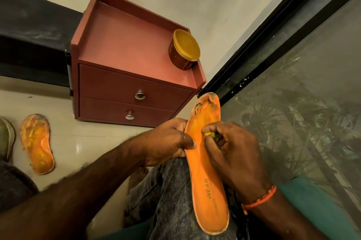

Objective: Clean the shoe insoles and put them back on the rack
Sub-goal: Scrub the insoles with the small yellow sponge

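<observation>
- Far left of the cabinet, at the frame edge: part of a shoe point(6, 138), only partly in view.
- Just left of and below the cabinet, flat on the pale floor point(82, 142): second orange insole point(37, 144), worn face up with yellowish patches; apparently yet to be cleaned.
- Landmark: red-brown two-drawer cabinet point(125, 75) against the wall, with a raised rim around its top and two metal knobs point(140, 95).
- On the cabinet top, right front corner: round tub with a yellow lid point(185, 49), tilted toward the viewer; contents not visible.
- Below the cabinet, lower centre: left hand point(168, 142), fingers curled behind the insole edge and thumb pressed on its upper face, pinching the left margin to steady it.
- Below the cabinet's right corner: orange insole point(207, 181) printed "WEAR", heel nearest the viewer and resting on a denim-clad knee point(172, 191), frayed toe pointing up toward the cabinet.
- Right of the held insole: right hand point(232, 150), fingers bunched and gripping a small yellow scrubbing piece point(212, 135) against the midfoot; exact material cannot be told.
- Right of the cabinet: dark-framed glass panel point(293, 87).
- Step in hand, judged: scrubbing the midfoot. Best done with short strokes along the length, light pressure near the torn toe, firm support kept behind the rubbed area.
- No rack identifiable in view.
</observation>
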